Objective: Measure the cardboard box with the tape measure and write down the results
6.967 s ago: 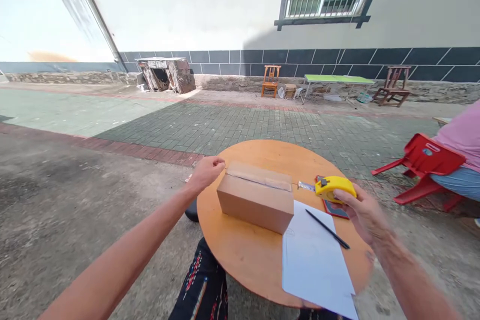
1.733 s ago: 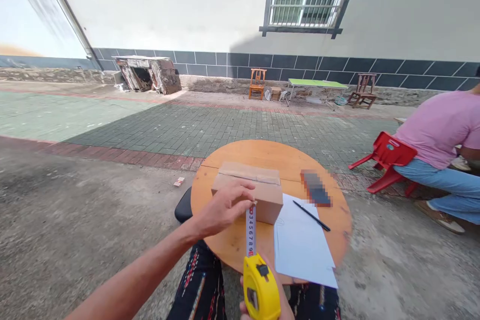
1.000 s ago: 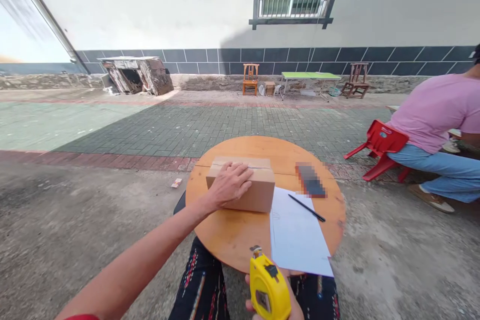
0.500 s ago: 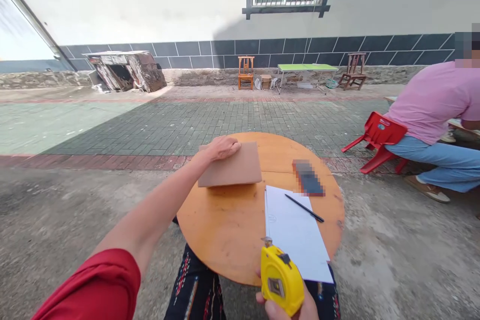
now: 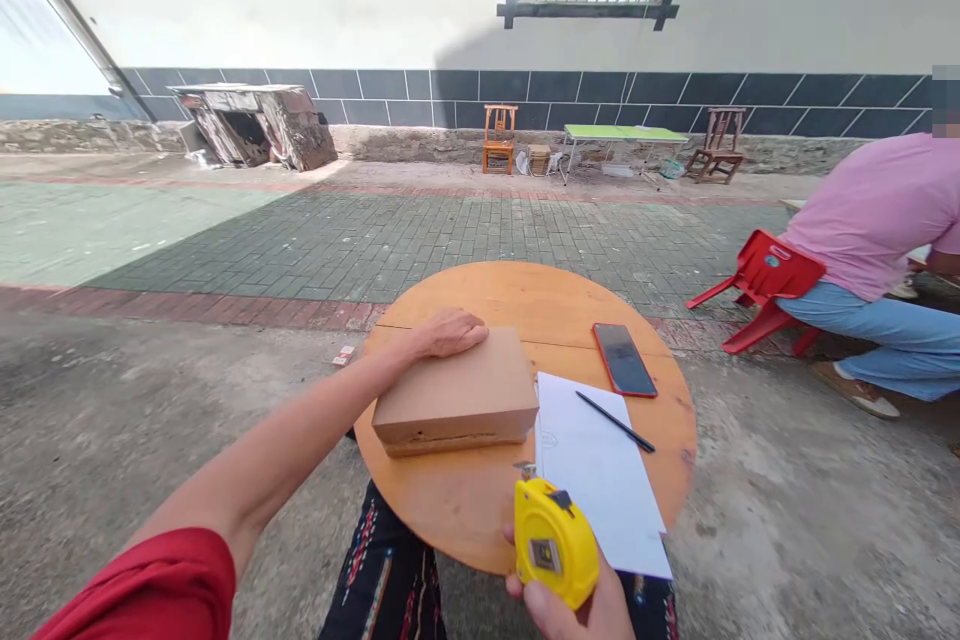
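Observation:
A brown cardboard box [image 5: 465, 385] lies flat on the round wooden table [image 5: 442, 510], left of its middle. My left hand [image 5: 448, 332] grips its far edge from above, and the fingertips curl out of sight behind it. Near the table's front edge, my right hand [image 5: 577, 610] holds a yellow tape measure [image 5: 555, 540], with only the metal end hook showing out of its case. White paper sheets [image 5: 592, 480] lie just beyond the tape measure, a black pen [image 5: 615, 421] across them. Behind the sheets sits a phone [image 5: 625, 360] with a red edge.
A person in a pink shirt [image 5: 885, 190] sits at the right on a red plastic chair [image 5: 776, 285]. Along the far wall stand a wooden chair [image 5: 499, 140], a green folding table [image 5: 622, 133] and a weathered shed-like box [image 5: 259, 125]. My knees are under the table's front edge.
My left hand has drawn the cardboard box nearer to me, and its front side now shows. The tape measure stays in my right hand almost in place. The view has shifted slightly.

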Motion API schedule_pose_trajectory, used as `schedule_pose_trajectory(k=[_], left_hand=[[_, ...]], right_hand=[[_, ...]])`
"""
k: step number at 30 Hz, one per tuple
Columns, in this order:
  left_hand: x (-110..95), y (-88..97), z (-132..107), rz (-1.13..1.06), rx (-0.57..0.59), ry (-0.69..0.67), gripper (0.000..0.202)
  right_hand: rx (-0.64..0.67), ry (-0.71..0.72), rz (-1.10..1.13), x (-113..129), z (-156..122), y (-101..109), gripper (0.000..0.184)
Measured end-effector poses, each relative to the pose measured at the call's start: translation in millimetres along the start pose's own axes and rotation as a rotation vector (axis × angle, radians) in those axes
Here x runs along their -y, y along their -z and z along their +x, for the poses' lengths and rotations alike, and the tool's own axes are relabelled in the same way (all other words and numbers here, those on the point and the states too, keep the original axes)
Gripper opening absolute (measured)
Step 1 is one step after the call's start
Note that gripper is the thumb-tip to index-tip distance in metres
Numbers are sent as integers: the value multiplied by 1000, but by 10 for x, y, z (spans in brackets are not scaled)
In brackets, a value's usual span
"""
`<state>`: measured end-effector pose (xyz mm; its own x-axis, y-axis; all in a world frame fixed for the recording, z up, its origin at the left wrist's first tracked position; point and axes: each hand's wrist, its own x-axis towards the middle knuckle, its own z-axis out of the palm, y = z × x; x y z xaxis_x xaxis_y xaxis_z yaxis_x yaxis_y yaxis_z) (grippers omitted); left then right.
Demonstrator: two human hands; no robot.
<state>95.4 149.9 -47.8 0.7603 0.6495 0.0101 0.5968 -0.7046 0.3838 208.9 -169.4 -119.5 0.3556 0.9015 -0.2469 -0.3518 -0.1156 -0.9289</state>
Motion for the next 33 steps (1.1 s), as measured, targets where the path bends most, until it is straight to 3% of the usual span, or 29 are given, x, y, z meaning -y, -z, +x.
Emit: schedule_pose_trajectory(k=[6, 10, 12, 16, 20, 26, 30, 33], left_hand=[[-543, -105, -858, -115, -200, 91, 35], [-957, -242, -1477, -424, -83, 132, 24], [-1045, -274, -1619, -395, -107, 167, 23], [-900, -295, -1565, -120, -276, 62, 19], [-630, -303, -1394, -50, -305, -80, 23], [-358, -316, -1192, 100, -302, -355, 10], [-317, -302, -1124, 117, -296, -417, 9], [-464, -310, -1268, -7, -375, -298, 15]], right_hand=[[8, 62, -153, 17, -34, 3, 73], [27, 127, -282, 28, -96, -82, 68], [40, 163, -338, 17, -112, -154, 68], [39, 222, -443, -45, -48, -282, 67], [77, 242, -449, -134, 72, -330, 66], [84, 234, -426, -240, 57, -340, 66], [75, 219, -414, -194, 45, -348, 64], [63, 248, -450, -120, 53, -326, 65]])
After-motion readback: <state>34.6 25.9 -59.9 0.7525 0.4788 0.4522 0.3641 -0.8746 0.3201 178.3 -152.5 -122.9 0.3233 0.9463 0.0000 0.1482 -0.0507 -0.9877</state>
